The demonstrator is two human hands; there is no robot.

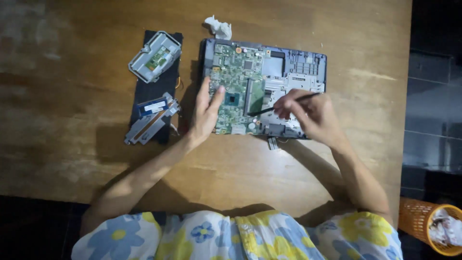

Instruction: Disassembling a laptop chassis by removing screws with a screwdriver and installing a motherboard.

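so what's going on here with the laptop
A person works on an opened laptop on a wooden table. The left hand rests on the green board; the right hand holds a thin black tool with its tip at the board. Removed parts lie on a dark mat to the left.

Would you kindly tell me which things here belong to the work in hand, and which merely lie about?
In hand:
opened laptop base with green circuit board
thin black tool, in right hand
left hand

Lying about:
crumpled white tissue
grey drive caddy
orange mesh bin
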